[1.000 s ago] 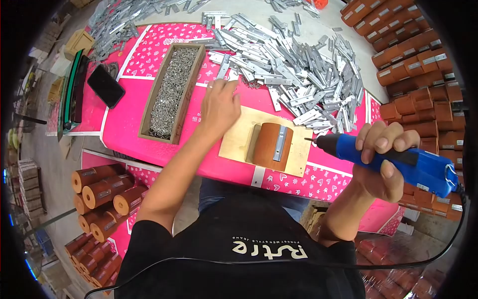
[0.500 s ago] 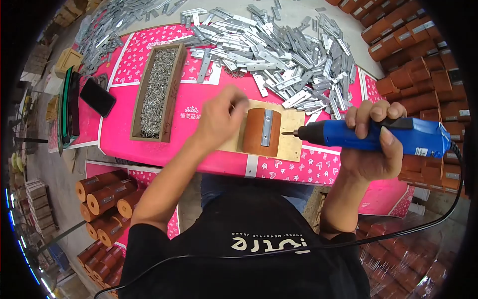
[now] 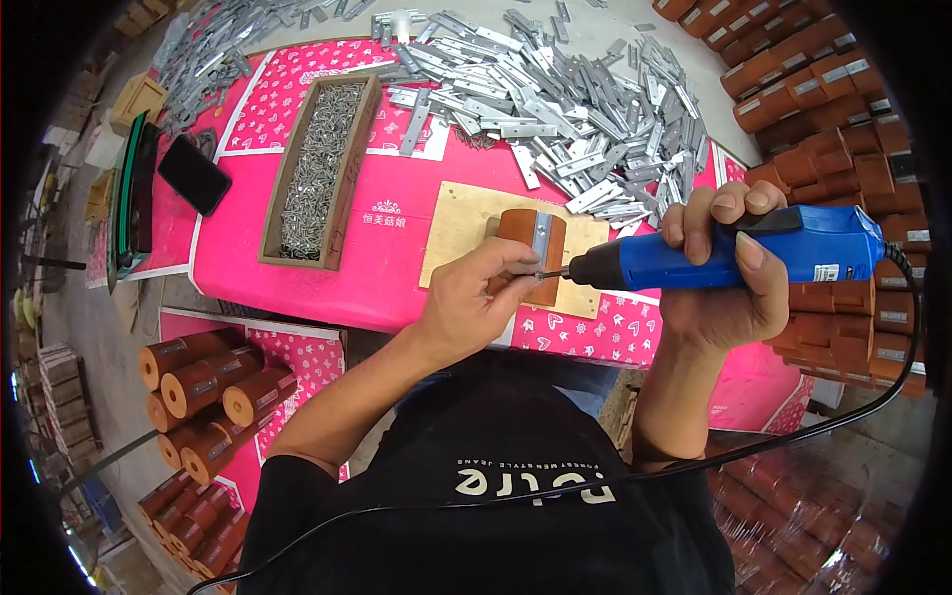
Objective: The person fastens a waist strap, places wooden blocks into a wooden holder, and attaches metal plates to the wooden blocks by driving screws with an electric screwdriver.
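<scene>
My right hand [image 3: 729, 263] is wrapped round a blue electric screwdriver [image 3: 694, 260], its bit pointing left. My left hand [image 3: 483, 297] pinches a small screw [image 3: 540, 275] at the tip of that bit. Below the fingertips lies a reddish-brown wooden cylinder [image 3: 516, 226] with a metal strip [image 3: 542, 236] along its top; my left fingers hide part of both. The cylinder rests on a light wooden board [image 3: 458, 220] on the pink-covered table.
A long wooden box [image 3: 322, 169] full of screws stands left of the board. Loose metal strips [image 3: 555, 109] are heaped behind. A phone [image 3: 193, 175] lies at the left. Brown cylinders are stacked at lower left [image 3: 208, 382] and right [image 3: 843, 188]. The screwdriver's black cord [image 3: 907, 337] crosses my front.
My left hand has come down and right from beside the cylinder to the screwdriver's bit, where a screw now shows. The screwdriver has shifted slightly left.
</scene>
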Tool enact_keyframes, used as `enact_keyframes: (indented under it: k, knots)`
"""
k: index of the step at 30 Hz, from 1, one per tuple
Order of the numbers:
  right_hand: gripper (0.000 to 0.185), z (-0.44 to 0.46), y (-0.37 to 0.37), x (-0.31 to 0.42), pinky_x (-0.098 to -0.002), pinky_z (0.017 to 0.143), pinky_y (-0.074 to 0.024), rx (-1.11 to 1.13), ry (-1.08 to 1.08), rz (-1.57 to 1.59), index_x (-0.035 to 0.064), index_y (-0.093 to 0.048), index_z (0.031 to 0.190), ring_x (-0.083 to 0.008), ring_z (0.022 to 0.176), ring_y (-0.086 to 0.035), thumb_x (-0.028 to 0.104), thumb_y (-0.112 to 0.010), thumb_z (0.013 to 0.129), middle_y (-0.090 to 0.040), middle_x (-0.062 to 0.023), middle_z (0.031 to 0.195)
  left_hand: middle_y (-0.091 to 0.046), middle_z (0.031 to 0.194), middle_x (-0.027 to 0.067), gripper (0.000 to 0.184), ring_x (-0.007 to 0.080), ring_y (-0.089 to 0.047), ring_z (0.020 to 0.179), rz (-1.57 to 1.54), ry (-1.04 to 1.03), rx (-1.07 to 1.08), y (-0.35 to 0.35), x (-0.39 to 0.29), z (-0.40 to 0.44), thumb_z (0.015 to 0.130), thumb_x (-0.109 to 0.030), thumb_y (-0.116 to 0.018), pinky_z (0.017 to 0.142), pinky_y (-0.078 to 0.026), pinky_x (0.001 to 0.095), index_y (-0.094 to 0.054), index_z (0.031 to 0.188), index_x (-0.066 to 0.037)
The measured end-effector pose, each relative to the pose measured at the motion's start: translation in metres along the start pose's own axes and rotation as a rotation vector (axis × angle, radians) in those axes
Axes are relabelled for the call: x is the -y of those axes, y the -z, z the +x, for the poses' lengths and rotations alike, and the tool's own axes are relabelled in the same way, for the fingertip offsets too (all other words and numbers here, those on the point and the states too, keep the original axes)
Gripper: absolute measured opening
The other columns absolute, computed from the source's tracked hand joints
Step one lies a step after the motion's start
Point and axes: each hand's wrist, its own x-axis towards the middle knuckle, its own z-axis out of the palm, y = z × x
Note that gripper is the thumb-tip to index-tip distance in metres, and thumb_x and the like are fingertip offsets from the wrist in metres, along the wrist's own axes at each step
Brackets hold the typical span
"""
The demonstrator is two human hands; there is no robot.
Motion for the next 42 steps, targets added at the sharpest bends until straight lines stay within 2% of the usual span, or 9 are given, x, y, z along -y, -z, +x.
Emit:
enact_keyframes:
  k: [16,19,22,25,26,35,38,41,42]
  knots:
    - [0.033,0.012,-0.008,-0.007,-0.0366,0.067,-0.0502,0.158,-0.02,-0.031,0.0003,-0.05,0.106,-0.0201,0.063,-0.057,0.003,-0.055,0.074,-0.061,-0.0194,0.091,-0.069,0.094,0.0112,0.024,0.0167,-0.069,0.088,-0.077,0.003,-0.047,-0.002,0.004,-0.001,0.081,0.006,-0.067,0.078,-0.054,0.026,-0.059,0.103,0.0]
    - [0.033,0.012,-0.011,-0.012,-0.0357,0.067,-0.0509,0.211,-0.014,-0.076,-0.0005,-0.048,0.106,-0.0196,0.062,-0.057,0.001,-0.054,0.074,-0.061,-0.0203,0.089,-0.068,0.099,0.0108,0.026,0.0169,-0.066,0.093,0.099,-0.117,-0.035,-0.005,0.009,0.001,0.079,0.007,-0.068,0.074,-0.054,0.0243,-0.062,0.103,-0.001]
    - [0.033,0.008,-0.015,-0.016,-0.0331,0.068,-0.0518,0.235,-0.045,-0.144,-0.0006,-0.048,0.106,-0.0199,0.068,-0.06,-0.003,-0.057,0.074,-0.061,-0.0192,0.089,-0.067,0.105,0.0099,0.033,0.0202,-0.061,0.103,0.241,-0.209,-0.063,-0.006,0.017,0.004,0.075,0.005,-0.07,0.08,-0.05,0.0292,-0.064,0.106,-0.003]
    - [0.034,0.003,-0.016,-0.022,-0.0321,0.071,-0.0526,0.198,-0.056,-0.256,-0.0003,-0.048,0.106,-0.0214,0.077,-0.063,-0.003,-0.06,0.074,-0.061,-0.0174,0.089,-0.065,0.102,0.0084,0.033,0.0214,-0.056,0.103,0.341,-0.266,-0.121,-0.008,0.015,0.008,0.073,-0.007,-0.073,0.094,-0.032,0.0379,-0.066,0.105,-0.009]
    - [0.036,0.003,-0.016,-0.025,-0.0328,0.074,-0.0533,0.22,-0.05,-0.259,-0.0001,-0.048,0.106,-0.0227,0.085,-0.064,-0.003,-0.063,0.073,-0.062,-0.0157,0.09,-0.064,0.103,0.0083,0.035,0.0217,-0.056,0.103,0.344,-0.273,-0.122,-0.009,0.017,0.007,0.073,-0.008,-0.074,0.094,-0.032,0.0389,-0.066,0.107,-0.009]
    - [0.041,0.001,-0.019,-0.03,-0.0343,0.078,-0.0534,0.194,-0.122,-0.3,0.001,-0.048,0.108,-0.023,0.086,-0.064,-0.007,-0.064,0.071,-0.062,-0.0149,0.091,-0.064,0.108,0.0083,0.037,0.022,-0.057,0.104,0.339,-0.275,-0.169,-0.014,0.024,0.002,0.073,-0.009,-0.074,0.096,-0.031,0.0408,-0.065,0.109,-0.008]
    - [0.036,0.001,-0.026,-0.034,-0.0355,0.064,-0.0482,0.168,-0.113,-0.427,0.002,-0.045,0.105,-0.0191,0.062,-0.053,0.003,-0.059,0.072,-0.058,-0.0182,0.085,-0.064,0.108,0.0081,0.035,0.0222,-0.056,0.105,0.336,-0.262,-0.177,-0.014,0.024,0.002,0.074,-0.009,-0.073,0.095,-0.031,0.0405,-0.065,0.108,-0.008]
    - [0.04,-0.002,-0.028,-0.032,-0.0335,0.062,-0.0469,0.111,-0.171,-0.431,0.0038,-0.045,0.108,-0.0185,0.067,-0.054,0.002,-0.06,0.072,-0.057,-0.0164,0.089,-0.063,0.111,0.0103,0.038,0.0249,-0.055,0.108,0.322,-0.243,-0.166,-0.016,0.022,0.0,0.073,-0.007,-0.073,0.096,-0.035,0.0393,-0.064,0.11,-0.006]
    - [0.042,-0.007,-0.022,-0.035,-0.0319,0.06,-0.0456,0.073,-0.16,-0.593,0.0054,-0.044,0.11,-0.018,0.068,-0.053,0.001,-0.061,0.071,-0.055,-0.0142,0.09,-0.062,0.114,0.0126,0.043,0.0265,-0.054,0.11,0.341,-0.232,-0.158,-0.016,0.025,-0.001,0.071,-0.004,-0.074,0.096,-0.039,0.0385,-0.064,0.112,-0.005]
